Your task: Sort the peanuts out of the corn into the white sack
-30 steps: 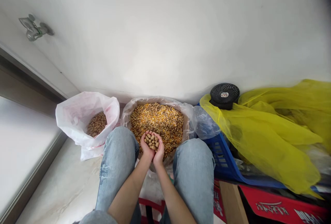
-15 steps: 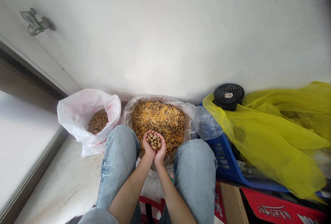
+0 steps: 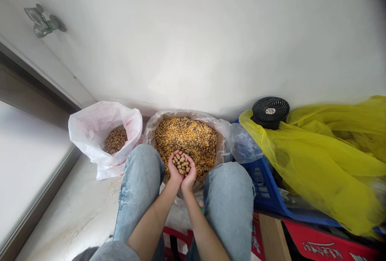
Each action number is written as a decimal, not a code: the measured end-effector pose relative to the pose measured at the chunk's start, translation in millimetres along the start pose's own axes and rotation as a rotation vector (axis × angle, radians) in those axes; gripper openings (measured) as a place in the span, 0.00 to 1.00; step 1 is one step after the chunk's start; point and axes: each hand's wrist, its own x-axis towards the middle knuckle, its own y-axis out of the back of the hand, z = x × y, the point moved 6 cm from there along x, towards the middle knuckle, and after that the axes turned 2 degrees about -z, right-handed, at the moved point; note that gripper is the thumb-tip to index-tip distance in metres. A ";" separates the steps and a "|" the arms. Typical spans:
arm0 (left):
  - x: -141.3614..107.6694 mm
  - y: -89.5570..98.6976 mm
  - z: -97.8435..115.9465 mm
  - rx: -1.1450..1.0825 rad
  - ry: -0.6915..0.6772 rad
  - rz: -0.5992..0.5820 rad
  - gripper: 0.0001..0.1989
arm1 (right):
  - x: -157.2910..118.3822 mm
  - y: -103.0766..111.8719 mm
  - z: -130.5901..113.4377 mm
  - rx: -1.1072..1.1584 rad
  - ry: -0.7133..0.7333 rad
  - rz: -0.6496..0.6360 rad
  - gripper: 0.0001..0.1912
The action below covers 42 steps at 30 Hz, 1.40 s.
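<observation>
left hand [image 3: 175, 169] and right hand [image 3: 189, 175], grip cupped round peanuts [image 3: 181, 163]; clear bag [image 3: 222, 126] holds corn-and-peanut mix [image 3: 187, 134], white bag [image 3: 86, 126] nuts [image 3: 115, 140].

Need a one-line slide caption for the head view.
Left hand and right hand together cup peanuts over an open bag of mixed corn and peanuts.

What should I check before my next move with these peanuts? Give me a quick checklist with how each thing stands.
1. Left grip and right grip cupped side by side: ok.
2. Peanuts contained in the cup: ok, heaped, none seen falling.
3. No gaps beneath: cannot tell, undersides hidden.
4. Clear bag open: ok, corn and peanuts mixed inside.
5. White bag open: ok, more peanuts inside.
6. Unobstructed space between hands and white bag: not ok, the left knee stands there.
</observation>
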 end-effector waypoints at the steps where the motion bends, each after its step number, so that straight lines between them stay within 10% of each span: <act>1: 0.5 0.2 0.5 0.000 -0.006 -0.007 0.07 | 0.3 -0.5 -0.2 -0.004 0.007 -0.010 0.17; 13: 5.3 -1.5 13.9 0.001 -0.083 0.004 0.09 | 1.2 -13.9 -1.8 -0.142 0.070 -0.261 0.19; 26: 1.4 -1.5 11.5 0.008 -0.079 0.027 0.10 | -2.1 -11.4 -4.3 -0.204 0.143 -0.224 0.20; 42: 4.9 -3.5 0.3 0.115 -0.002 -0.109 0.06 | 9.5 7.7 15.3 0.261 -0.142 0.030 0.16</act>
